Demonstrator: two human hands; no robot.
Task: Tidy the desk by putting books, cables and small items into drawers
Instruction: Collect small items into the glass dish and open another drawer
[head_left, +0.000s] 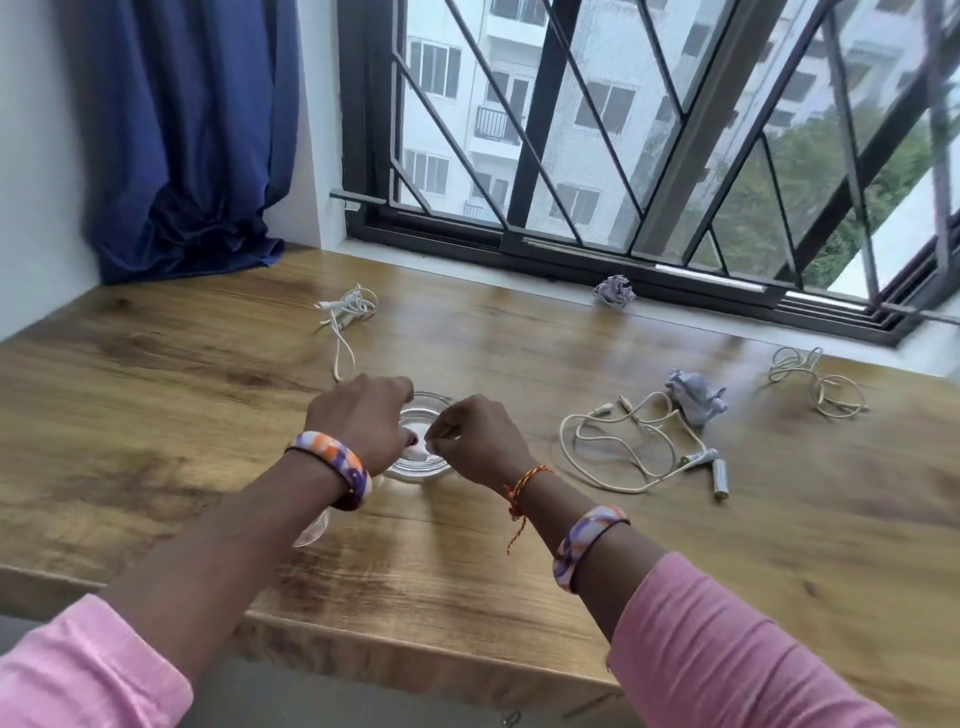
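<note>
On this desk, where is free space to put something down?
Bare wood lies left of the left hand, between the curtain and the desk front edge. Crowded: right of the glass bowl, with cream cable, crumpled paper and looped cable.

Blue curtain (182, 145) left – barred window (649, 130) behind.

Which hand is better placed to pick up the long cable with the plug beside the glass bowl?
The right hand, probably. The cable lies on its side of the glass bowl; the left hand is on the bowl's far side and would have to cross over.
</note>
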